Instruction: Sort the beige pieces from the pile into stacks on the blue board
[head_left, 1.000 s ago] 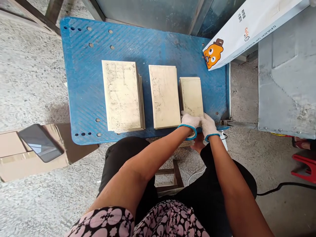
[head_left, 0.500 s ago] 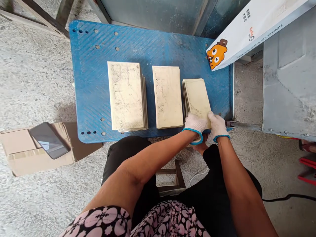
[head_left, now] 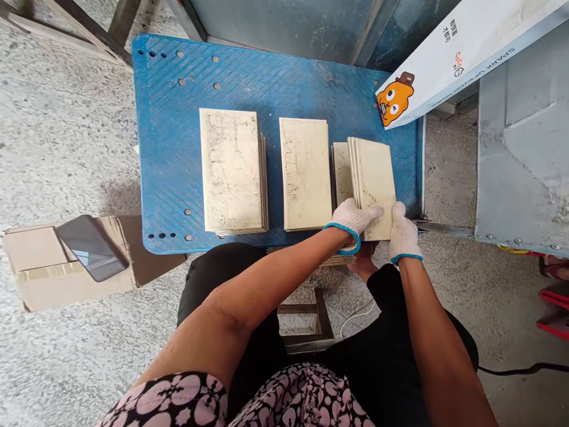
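Both my hands wear white knit gloves with blue cuffs. Between them, at the right of the blue table (head_left: 173, 136), is a bundle of cream-coloured flat panels (head_left: 372, 172). My left hand (head_left: 353, 218) grips its left edge, thumb across the top face. My right hand (head_left: 403, 231) holds the lower right edge, thumb up. The bundle sits over a lower stack of like panels (head_left: 342, 169), partly covering it. Left of these stand a middle stack (head_left: 306, 172) and a taller left stack (head_left: 231, 169), their tops speckled with dark marks.
A white printed carton (head_left: 444, 65) lies across the table's back right corner. At right stands a grey metal surface (head_left: 524, 166). A phone (head_left: 93, 248) rests on a cardboard box (head_left: 40, 284) at left. Below the table edge are more panels (head_left: 338, 261), partly hidden, and a wooden frame (head_left: 323, 314).
My hands have shifted the upper panel bundle to the right, straightening it and baring part of the stack beneath. The view has moved slightly.
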`<action>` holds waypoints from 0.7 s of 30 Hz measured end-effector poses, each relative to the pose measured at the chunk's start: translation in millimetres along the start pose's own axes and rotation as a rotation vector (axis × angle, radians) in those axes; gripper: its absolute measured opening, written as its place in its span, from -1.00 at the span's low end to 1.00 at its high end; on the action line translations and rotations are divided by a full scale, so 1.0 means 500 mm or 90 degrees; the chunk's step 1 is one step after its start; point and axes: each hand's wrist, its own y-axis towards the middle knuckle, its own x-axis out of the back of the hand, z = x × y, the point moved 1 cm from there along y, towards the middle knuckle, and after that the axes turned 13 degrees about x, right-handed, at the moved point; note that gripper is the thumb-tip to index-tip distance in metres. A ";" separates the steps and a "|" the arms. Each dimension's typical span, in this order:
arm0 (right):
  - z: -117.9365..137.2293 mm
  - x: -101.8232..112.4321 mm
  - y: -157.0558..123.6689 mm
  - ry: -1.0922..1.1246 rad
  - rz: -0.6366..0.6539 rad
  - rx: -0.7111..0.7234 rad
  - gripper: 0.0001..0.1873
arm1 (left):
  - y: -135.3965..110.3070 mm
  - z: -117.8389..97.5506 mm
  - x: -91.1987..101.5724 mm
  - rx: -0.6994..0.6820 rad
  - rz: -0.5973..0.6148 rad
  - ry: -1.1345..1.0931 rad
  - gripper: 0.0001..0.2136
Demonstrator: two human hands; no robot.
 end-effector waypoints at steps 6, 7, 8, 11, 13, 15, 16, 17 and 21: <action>0.054 0.023 -0.032 0.145 -0.104 0.052 -0.51 | -0.013 -0.047 0.001 -0.082 0.018 -0.040 -0.49; 0.059 0.026 -0.038 0.173 -0.108 0.059 -0.52 | -0.013 -0.062 0.007 -0.107 0.030 -0.083 -0.49; 0.063 0.027 -0.043 0.195 -0.112 0.065 -0.53 | -0.013 -0.076 0.013 -0.133 0.048 -0.133 -0.48; 0.061 0.027 -0.057 0.236 -0.106 0.091 -0.54 | -0.011 -0.111 0.037 -0.182 0.120 -0.280 -0.49; 0.052 0.025 -0.063 0.236 -0.085 0.119 -0.55 | -0.012 -0.116 0.050 -0.172 0.146 -0.349 -0.51; 0.038 0.025 -0.067 0.219 -0.046 0.149 -0.57 | -0.017 -0.108 0.059 -0.145 0.136 -0.394 -0.52; 0.032 0.028 -0.068 0.207 -0.019 0.159 -0.57 | -0.021 -0.101 0.063 -0.136 0.127 -0.410 -0.52; 0.025 0.032 -0.069 0.191 0.010 0.169 -0.56 | -0.027 -0.094 0.067 -0.132 0.120 -0.421 -0.52; 0.025 0.060 -0.062 0.103 0.144 0.227 -0.56 | -0.063 -0.074 0.086 -0.140 0.104 -0.405 -0.54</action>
